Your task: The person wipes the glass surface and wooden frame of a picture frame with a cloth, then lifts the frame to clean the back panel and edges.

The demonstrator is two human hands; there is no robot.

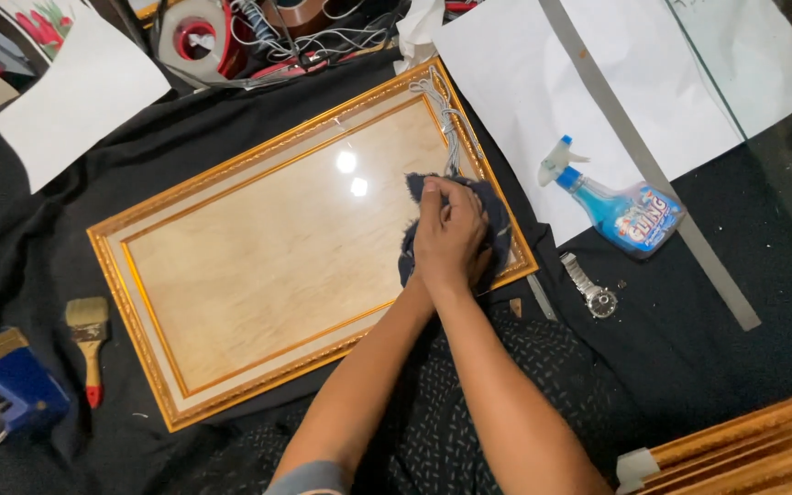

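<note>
A gold picture frame [130, 275] with glass over a pale wood-grain panel lies flat on black fabric. My right hand [451, 234] presses a dark blue cloth [499, 220] onto the glass at the frame's right end, near its inner gold edge. My left forearm [368, 367] runs up beside the right one, and the left hand is tucked under the right hand, so its grip is hidden. A grey cord [451, 119] lies over the frame's top right corner.
A blue spray bottle [630, 215] lies on white paper [543, 82] to the right, next to a long metal ruler [653, 170] and a wristwatch [590, 289]. A paintbrush [90, 339] and blue tape dispenser [6, 380] sit left. Gold mouldings [744, 449] lie bottom right.
</note>
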